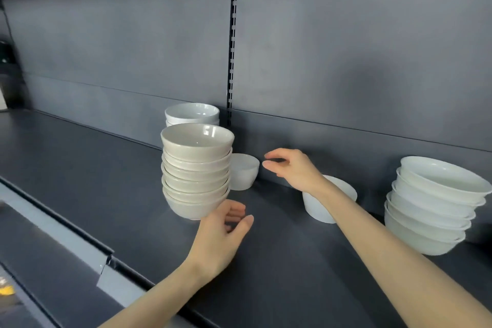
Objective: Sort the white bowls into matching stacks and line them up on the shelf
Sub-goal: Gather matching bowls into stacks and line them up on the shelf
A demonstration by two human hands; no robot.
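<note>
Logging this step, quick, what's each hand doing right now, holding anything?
Left hand: open, empty, beside the base of the tall stack.
Right hand: open, empty, fingers toward the small bowl, not touching it.

The rear stack [192, 114] shows only its top two rims above the tall cream stack [196, 170], which also covers the left side of a small bowl [244, 172]. The right hand's [292, 168] wrist hides the near rim of another bowl [328, 204]. The wide stack [431, 205] runs off the right edge.
</note>
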